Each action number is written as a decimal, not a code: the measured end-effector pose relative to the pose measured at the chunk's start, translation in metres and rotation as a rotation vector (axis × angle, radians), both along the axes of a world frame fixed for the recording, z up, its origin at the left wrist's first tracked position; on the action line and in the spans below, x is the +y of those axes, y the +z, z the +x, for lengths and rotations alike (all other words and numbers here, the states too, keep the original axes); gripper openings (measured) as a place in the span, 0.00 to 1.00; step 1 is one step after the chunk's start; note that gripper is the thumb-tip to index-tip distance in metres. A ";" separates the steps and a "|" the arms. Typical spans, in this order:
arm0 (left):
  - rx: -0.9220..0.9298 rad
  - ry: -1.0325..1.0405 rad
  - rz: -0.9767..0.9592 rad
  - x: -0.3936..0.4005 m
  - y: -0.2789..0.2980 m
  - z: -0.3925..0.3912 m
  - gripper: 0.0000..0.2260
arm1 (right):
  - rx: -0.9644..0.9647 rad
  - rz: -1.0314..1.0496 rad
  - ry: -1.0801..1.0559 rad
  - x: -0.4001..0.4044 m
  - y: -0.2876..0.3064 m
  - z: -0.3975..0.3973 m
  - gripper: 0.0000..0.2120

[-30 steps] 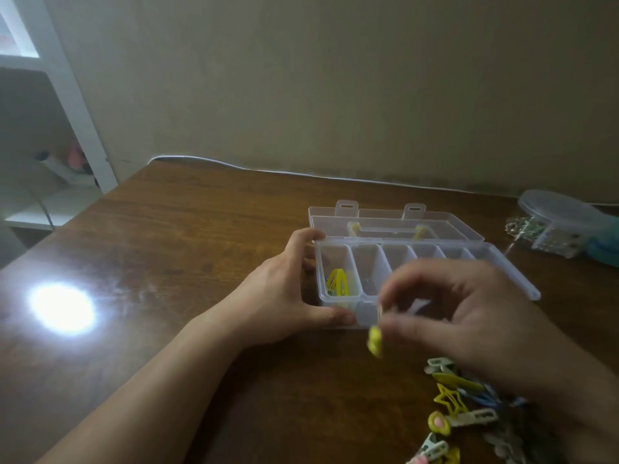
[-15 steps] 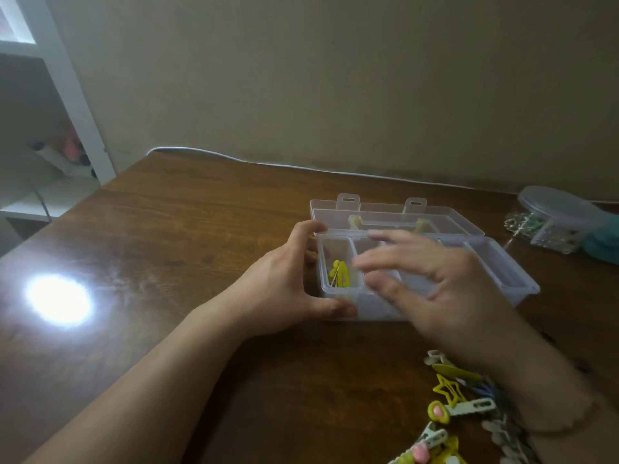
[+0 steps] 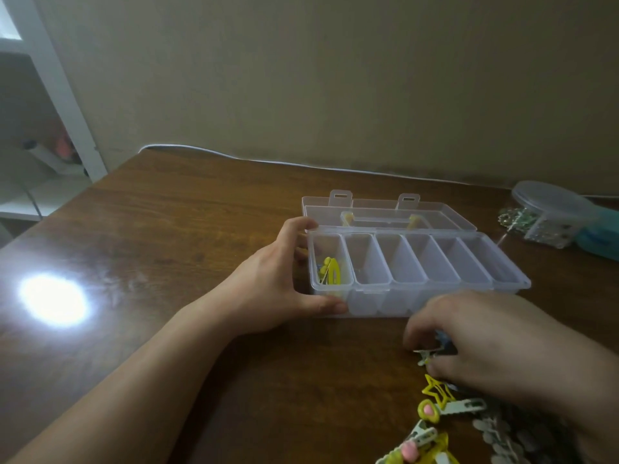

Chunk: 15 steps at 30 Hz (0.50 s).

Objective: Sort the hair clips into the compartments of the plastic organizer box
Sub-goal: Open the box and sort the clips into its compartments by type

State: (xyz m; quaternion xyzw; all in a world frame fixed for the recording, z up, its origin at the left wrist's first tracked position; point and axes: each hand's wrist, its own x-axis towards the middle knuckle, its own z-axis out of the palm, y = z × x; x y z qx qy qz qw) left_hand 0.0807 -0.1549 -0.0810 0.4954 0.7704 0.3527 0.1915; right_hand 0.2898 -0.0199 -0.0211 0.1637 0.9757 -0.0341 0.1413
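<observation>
The clear plastic organizer box (image 3: 418, 276) stands open on the brown desk (image 3: 174, 229), with its lid (image 3: 388, 212) laid flat behind it. It has six long compartments in a row. The leftmost compartment holds some yellow hair clips (image 3: 330, 271); the other five look empty. The left hand (image 3: 278, 283) grips the left end of the box, with the thumb on the front wall and the fingers curled around the back corner. The right hand (image 3: 485, 343) is in front of the box, over a pile of hair clips (image 3: 435, 413) on the desk, and its fingers are curled down on a small clip (image 3: 427, 354), but blur hides the exact grip. A round container (image 3: 549, 209) stands at the far right
</observation>
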 end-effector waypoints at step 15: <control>0.006 -0.015 0.015 -0.001 -0.001 -0.002 0.48 | 0.329 -0.390 -0.020 0.000 -0.001 -0.008 0.19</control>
